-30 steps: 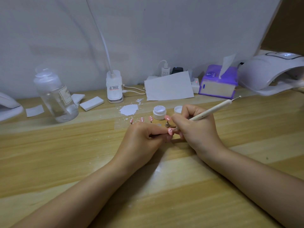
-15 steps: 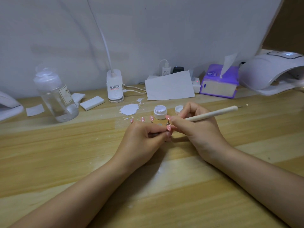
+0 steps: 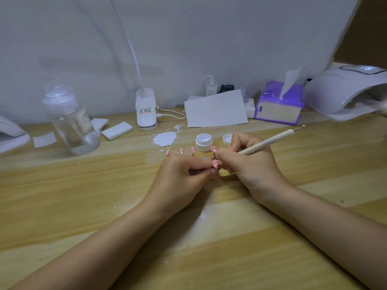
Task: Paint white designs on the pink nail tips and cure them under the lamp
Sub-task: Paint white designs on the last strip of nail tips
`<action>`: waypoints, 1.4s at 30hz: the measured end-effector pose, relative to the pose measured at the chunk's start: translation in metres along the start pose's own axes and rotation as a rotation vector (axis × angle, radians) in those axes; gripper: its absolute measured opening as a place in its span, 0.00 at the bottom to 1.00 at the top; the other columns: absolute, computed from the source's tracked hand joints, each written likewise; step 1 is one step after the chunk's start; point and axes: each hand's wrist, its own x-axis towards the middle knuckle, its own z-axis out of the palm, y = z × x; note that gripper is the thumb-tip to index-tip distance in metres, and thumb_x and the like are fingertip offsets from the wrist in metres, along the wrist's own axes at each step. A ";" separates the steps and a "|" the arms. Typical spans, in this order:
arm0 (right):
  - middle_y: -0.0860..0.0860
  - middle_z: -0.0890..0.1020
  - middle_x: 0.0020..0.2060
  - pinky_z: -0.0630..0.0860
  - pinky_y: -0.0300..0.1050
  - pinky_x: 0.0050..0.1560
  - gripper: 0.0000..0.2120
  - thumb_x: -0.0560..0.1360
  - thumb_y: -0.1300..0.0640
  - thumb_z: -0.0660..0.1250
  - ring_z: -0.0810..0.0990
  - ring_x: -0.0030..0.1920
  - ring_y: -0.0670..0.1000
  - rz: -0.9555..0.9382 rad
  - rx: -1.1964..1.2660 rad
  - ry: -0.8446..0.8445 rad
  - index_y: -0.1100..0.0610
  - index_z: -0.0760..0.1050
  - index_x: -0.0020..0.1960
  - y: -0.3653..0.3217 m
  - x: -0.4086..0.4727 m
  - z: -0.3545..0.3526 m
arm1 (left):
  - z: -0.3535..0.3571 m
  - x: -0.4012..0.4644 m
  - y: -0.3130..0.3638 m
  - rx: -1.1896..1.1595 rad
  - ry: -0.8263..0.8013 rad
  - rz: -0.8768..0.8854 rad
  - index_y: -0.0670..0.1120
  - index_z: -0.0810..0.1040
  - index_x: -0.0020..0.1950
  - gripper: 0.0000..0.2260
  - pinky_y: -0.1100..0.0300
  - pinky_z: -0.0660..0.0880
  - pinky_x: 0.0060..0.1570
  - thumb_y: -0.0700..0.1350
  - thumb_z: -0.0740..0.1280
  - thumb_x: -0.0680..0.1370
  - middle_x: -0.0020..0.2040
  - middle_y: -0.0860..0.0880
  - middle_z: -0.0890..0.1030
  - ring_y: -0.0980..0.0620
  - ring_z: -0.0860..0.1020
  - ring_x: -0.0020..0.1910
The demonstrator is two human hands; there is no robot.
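Pale wooden tabletop (image 3: 83, 206) carries all items. White domed curing lamp (image 3: 345, 91) sits far right of the grip; purple tissue box (image 3: 278, 105) just left of it. Clear plastic bottle (image 3: 71, 122) well left. Left hand (image 3: 180, 176) pinches the stem of a pink nail tip (image 3: 216, 163), fingers curled. Right hand (image 3: 251, 162) grips a cream dotting pen (image 3: 270, 141), its working end hidden behind the fingers at that tip. Open white gel pot (image 3: 203, 142) just beyond; four more pink tips (image 3: 181, 152) stand beside it.
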 end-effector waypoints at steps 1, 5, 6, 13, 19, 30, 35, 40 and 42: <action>0.47 0.70 0.15 0.66 0.29 0.22 0.21 0.69 0.76 0.63 0.73 0.18 0.44 -0.001 -0.012 -0.001 0.59 0.59 0.27 0.000 0.000 0.000 | 0.000 0.000 0.000 0.004 0.000 0.006 0.45 0.84 0.44 0.06 0.83 0.63 0.43 0.37 0.70 0.72 0.30 0.66 0.79 0.75 0.72 0.31; 0.48 0.70 0.15 0.66 0.30 0.22 0.21 0.70 0.76 0.63 0.74 0.19 0.45 0.007 -0.015 -0.002 0.59 0.59 0.27 -0.001 -0.001 0.000 | 0.000 0.001 -0.002 0.010 -0.003 0.012 0.45 0.84 0.45 0.06 0.82 0.64 0.42 0.37 0.70 0.71 0.30 0.68 0.78 0.76 0.71 0.31; 0.48 0.70 0.15 0.66 0.30 0.22 0.21 0.70 0.76 0.63 0.74 0.19 0.45 0.009 -0.012 -0.001 0.59 0.59 0.27 -0.001 -0.001 0.001 | -0.001 0.001 -0.002 0.009 -0.003 0.009 0.45 0.84 0.45 0.05 0.81 0.65 0.42 0.37 0.70 0.72 0.28 0.68 0.77 0.76 0.70 0.30; 0.47 0.70 0.14 0.67 0.30 0.22 0.21 0.70 0.77 0.62 0.73 0.19 0.45 0.014 -0.001 -0.004 0.59 0.59 0.27 -0.001 0.000 0.001 | 0.000 0.002 -0.002 0.010 -0.019 0.018 0.43 0.84 0.46 0.05 0.84 0.62 0.44 0.37 0.70 0.72 0.35 0.69 0.77 0.77 0.68 0.30; 0.48 0.70 0.14 0.70 0.34 0.22 0.21 0.69 0.76 0.62 0.73 0.18 0.46 0.017 0.009 0.006 0.59 0.59 0.27 0.000 0.000 0.001 | -0.001 0.001 -0.001 0.017 -0.011 0.014 0.44 0.84 0.46 0.05 0.82 0.64 0.44 0.38 0.70 0.72 0.36 0.68 0.77 0.76 0.69 0.30; 0.48 0.70 0.15 0.70 0.33 0.23 0.20 0.69 0.76 0.62 0.74 0.19 0.47 -0.001 -0.014 0.015 0.59 0.59 0.26 0.003 0.001 0.000 | -0.001 0.001 -0.003 0.014 -0.012 0.000 0.44 0.84 0.44 0.05 0.79 0.67 0.43 0.37 0.70 0.72 0.30 0.68 0.79 0.75 0.70 0.31; 0.47 0.69 0.15 0.71 0.34 0.23 0.21 0.69 0.75 0.63 0.74 0.19 0.47 -0.005 -0.021 0.048 0.58 0.60 0.26 0.002 0.001 -0.001 | 0.000 0.001 -0.004 0.014 -0.005 0.011 0.43 0.84 0.44 0.04 0.84 0.62 0.44 0.37 0.70 0.72 0.31 0.67 0.79 0.75 0.70 0.30; 0.43 0.68 0.16 0.76 0.35 0.27 0.20 0.70 0.59 0.70 0.71 0.21 0.39 -0.090 -0.060 0.229 0.57 0.62 0.28 -0.006 0.004 0.000 | 0.000 0.001 -0.004 -0.009 0.003 -0.031 0.44 0.85 0.45 0.05 0.78 0.68 0.43 0.37 0.71 0.72 0.35 0.65 0.81 0.74 0.72 0.33; 0.42 0.68 0.18 0.77 0.35 0.28 0.19 0.68 0.55 0.72 0.70 0.23 0.39 -0.121 -0.140 0.241 0.55 0.63 0.28 -0.013 0.012 -0.003 | 0.001 0.001 -0.002 -0.025 0.000 -0.053 0.44 0.85 0.44 0.05 0.72 0.71 0.46 0.37 0.71 0.72 0.38 0.62 0.82 0.72 0.74 0.35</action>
